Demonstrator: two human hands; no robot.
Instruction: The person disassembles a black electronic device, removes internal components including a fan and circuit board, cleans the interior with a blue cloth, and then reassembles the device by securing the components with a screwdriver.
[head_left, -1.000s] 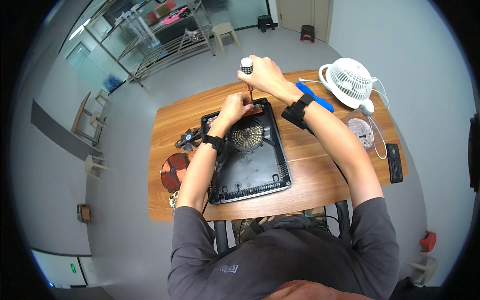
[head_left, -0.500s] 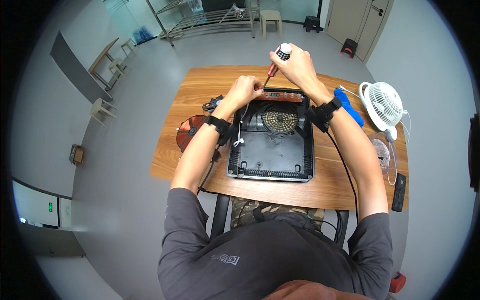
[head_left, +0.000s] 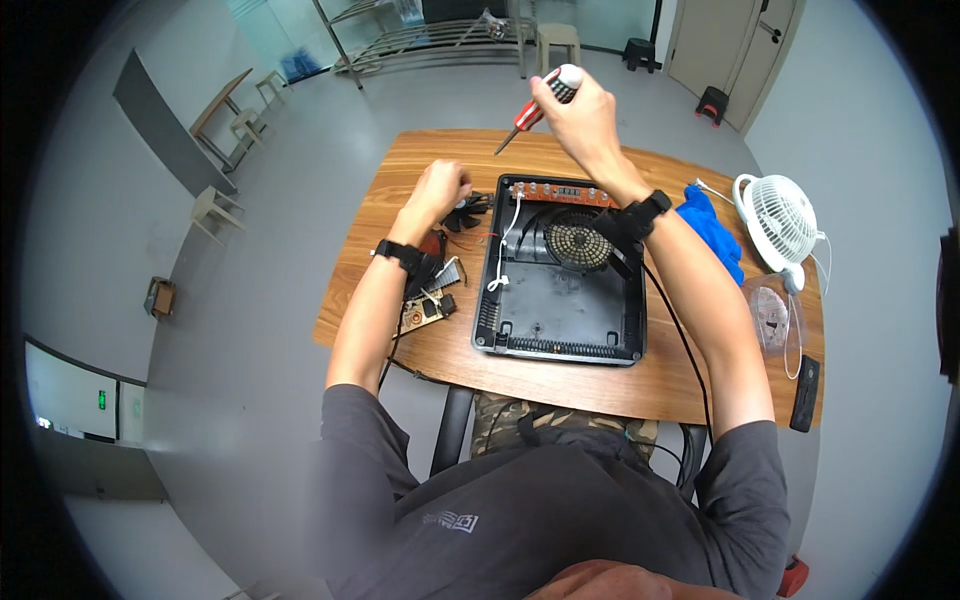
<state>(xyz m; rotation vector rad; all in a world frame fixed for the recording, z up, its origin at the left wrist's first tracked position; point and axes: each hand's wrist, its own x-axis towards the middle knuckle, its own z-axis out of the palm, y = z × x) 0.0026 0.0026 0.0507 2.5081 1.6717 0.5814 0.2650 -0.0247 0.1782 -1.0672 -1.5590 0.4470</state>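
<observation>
R hand (head_left: 588, 118) is closed round the screwdriver (head_left: 527, 117), tip now lifted clear of the circuit board (head_left: 560, 192), so nothing's being turned atm. L hand (head_left: 440, 190) has also left the board, now by the black fan (head_left: 464, 217); fingers curled, can't tell if holding anything. Black case (head_left: 565, 310) sits nearside of R hand, right of L hand.

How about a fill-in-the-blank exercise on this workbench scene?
The right hand grips a ____ by its handle.
The cloth beside the white fan is coloured ____.
On the table, the white fan is to the ____ of the black housing.

Missing words: screwdriver; blue; right.
</observation>
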